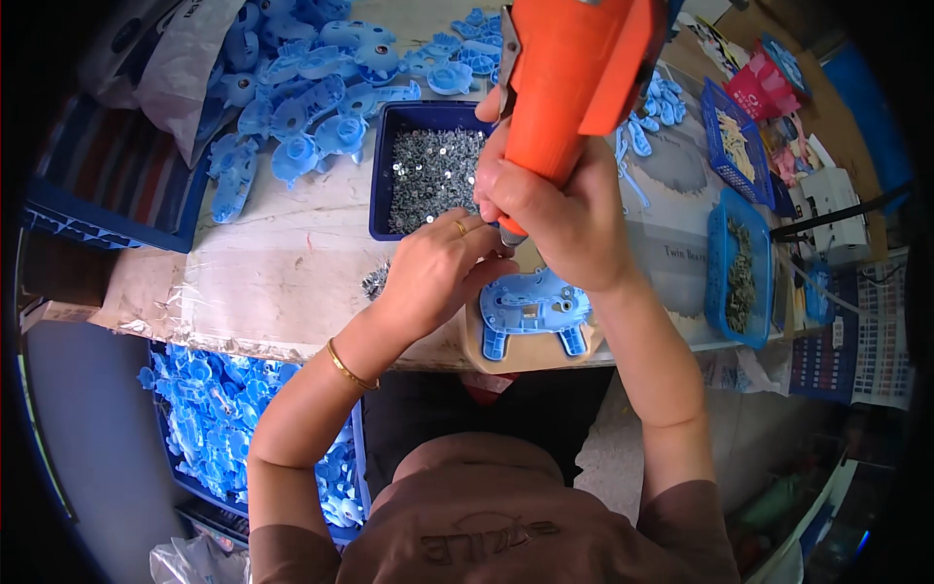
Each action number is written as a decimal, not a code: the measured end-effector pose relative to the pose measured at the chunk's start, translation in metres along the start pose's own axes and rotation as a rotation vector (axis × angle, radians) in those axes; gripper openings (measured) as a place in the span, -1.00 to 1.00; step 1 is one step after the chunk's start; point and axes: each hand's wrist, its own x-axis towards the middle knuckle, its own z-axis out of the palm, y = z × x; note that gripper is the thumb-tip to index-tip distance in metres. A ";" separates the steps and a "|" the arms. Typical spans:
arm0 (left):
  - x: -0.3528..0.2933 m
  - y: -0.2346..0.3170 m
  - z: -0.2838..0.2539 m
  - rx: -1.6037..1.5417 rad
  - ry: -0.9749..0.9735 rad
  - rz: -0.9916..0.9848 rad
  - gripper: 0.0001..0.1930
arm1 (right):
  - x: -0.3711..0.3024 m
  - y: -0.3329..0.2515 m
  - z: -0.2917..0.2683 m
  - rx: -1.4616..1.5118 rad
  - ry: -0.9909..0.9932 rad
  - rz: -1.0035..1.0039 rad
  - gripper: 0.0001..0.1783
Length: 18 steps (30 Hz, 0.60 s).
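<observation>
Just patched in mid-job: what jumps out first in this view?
The big orange power screwdriver, top centre, held by the right hand tip-down over a blue plastic part at the table edge. The left hand steadies its tip. Behind them sits a dark tray of screws, with blue parts heaped beyond.

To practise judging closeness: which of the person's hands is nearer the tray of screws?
Left. The left hand lies just below the tray of screws, near its lower edge; the right hand grips the orange power screwdriver beside its right edge.

likely assembly workshop | screw tray point(384, 185) | blue plastic parts point(292, 107) heaped on bench point(282, 282)
</observation>
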 end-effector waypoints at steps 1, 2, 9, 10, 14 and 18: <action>0.000 0.001 0.000 -0.037 -0.002 -0.016 -0.83 | 0.000 0.000 0.000 0.008 0.008 -0.004 -0.67; 0.000 0.001 0.000 -0.039 -0.003 -0.015 -0.83 | 0.000 0.001 -0.002 0.007 0.010 -0.003 -0.67; -0.006 0.007 -0.005 -0.136 -0.140 -0.054 -0.73 | -0.008 -0.004 -0.004 0.074 -0.069 0.090 -0.62; -0.007 0.008 -0.007 -0.155 -0.214 -0.098 -0.67 | -0.010 -0.005 -0.004 0.110 -0.079 0.125 -0.62; -0.014 0.018 -0.010 -0.013 -0.157 0.003 -0.46 | -0.031 -0.004 -0.005 0.034 -0.102 0.204 -0.59; -0.027 0.019 0.003 0.110 -0.173 -0.025 -0.30 | -0.041 0.004 -0.001 0.065 -0.008 0.250 -0.59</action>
